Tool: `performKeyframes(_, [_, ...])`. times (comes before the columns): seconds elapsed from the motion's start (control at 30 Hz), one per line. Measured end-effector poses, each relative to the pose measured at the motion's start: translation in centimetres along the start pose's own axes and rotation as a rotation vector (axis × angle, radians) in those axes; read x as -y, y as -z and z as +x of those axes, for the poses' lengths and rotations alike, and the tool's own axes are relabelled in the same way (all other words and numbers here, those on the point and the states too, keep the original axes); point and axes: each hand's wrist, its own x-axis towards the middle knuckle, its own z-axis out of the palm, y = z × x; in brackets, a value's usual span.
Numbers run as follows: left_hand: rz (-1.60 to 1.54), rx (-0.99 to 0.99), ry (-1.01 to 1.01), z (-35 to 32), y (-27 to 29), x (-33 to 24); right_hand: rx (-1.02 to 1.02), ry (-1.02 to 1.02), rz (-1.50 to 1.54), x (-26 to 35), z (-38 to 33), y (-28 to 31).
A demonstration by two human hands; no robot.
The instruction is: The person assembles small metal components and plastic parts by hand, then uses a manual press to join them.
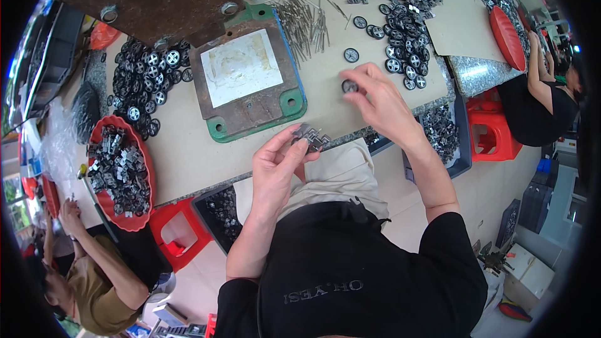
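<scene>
My left hand (280, 161) holds a small grey metal chassis part (310, 137) between thumb and fingers, just off the table's near edge. My right hand (375, 101) reaches over the table, its fingertips pinching a small black wheel with a silver hub (349, 86). Another loose wheel (351, 55) lies just beyond it. Several more wheels (404, 47) are scattered to the right of that hand.
A rusty metal plate on a green base (250, 81) sits mid-table. Thin metal pins (307, 19) lie behind it, a wheel pile (147, 81) to its left, a red tray of grey parts (119, 172) at left. Other people sit at left (94, 275) and right (544, 100).
</scene>
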Motion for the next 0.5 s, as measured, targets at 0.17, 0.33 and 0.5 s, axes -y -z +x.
performKeyframes(0.17, [0.102, -0.033, -0.007, -0.1, -0.3, -0.2, 0.349, -0.105, 0.870, 1.3, -1.0, -0.7])
performKeyframes(0.33, [0.180, -0.039, -0.064, -0.1, -0.4, -0.2, 0.457, -0.149, 1.061, 0.9, -1.4, -1.4])
performKeyframes(0.5, [0.190, -0.063, -0.108, 0.0, -0.8, -0.2, 0.450, -0.141, 1.084, 0.5, -1.7, -1.7])
